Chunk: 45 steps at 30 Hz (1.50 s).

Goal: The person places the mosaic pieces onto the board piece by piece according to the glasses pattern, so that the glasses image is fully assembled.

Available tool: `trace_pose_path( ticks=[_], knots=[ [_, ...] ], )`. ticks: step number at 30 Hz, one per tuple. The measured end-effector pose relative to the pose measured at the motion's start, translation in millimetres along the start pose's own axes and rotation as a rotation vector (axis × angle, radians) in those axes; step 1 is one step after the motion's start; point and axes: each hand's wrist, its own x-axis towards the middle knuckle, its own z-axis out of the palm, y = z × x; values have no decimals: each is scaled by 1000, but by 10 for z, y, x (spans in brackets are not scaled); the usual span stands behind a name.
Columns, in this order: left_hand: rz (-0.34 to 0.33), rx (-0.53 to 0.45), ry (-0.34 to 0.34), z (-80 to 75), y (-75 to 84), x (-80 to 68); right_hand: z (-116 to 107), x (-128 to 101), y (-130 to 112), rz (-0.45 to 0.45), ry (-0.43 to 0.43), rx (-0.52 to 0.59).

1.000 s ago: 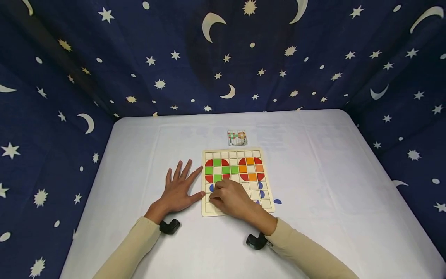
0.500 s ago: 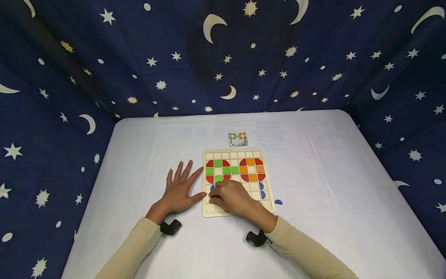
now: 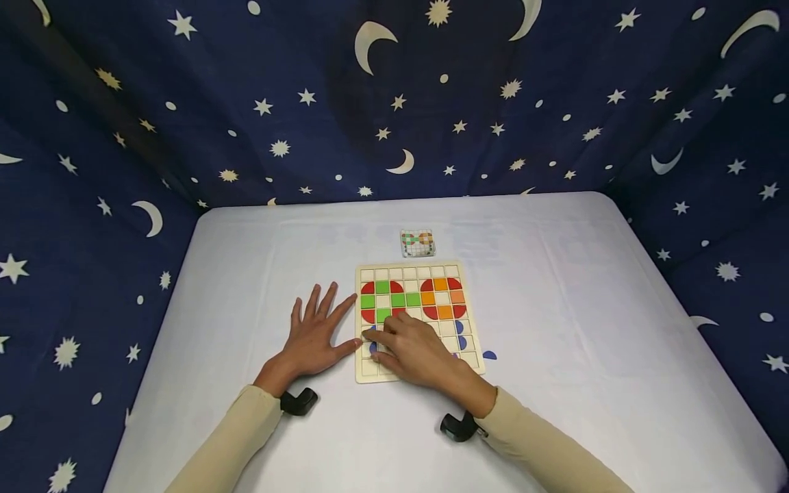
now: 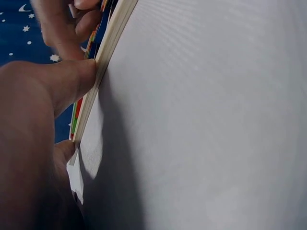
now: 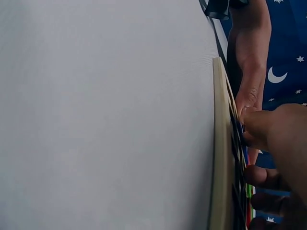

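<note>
Fingers of the left hand (image 3: 314, 337) lay flat, thumb bracing the square wooden grid board (image 3: 416, 322) while the right hand (image 3: 414, 349) pressed a blue quarter-round tile (image 3: 372, 348) into its cell, grip loose.

A white-covered table (image 3: 555, 329) stands before dark blue star-and-moon curtains (image 3: 431, 103).

one wooden grid board (image 3: 471, 366), one small pattern card (image 3: 418, 243), two hands. on the board: eight red quarter-circle tiles (image 3: 368, 287), five green squares (image 3: 383, 287), four orange squares (image 3: 440, 284). one blue piece (image 3: 490, 355) lies off the board.
</note>
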Motion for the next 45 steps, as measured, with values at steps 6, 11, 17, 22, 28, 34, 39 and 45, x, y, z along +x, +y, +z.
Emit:
trace_pose_path(
  ticks=[6,11,17,22,28,34,39,45],
  knots=[
    [4,6,-5,12,-16,11,-5,-16,-17,31,-72,-23],
    [-4,18,1,8,-18,3,-150,-152,10,87,-14,75],
    [-17,18,-1,5,-4,-5,-375,-574,207,208,115,94],
    [-9,5,9,9,3,1,-472,-1028,344,450,173,-6],
    [-13,12,6,25,-10,7,-540,-1340,372,625,126,3],
    [-24,-6,-2,29,-4,12,-548,-1386,425,609,146,64],
    [-27,-5,-5,30,1,13,-598,-1336,463,609,115,19],
    [-26,-5,-7,14,11,7,-610,-1066,348,484,168,4]
  ],
)
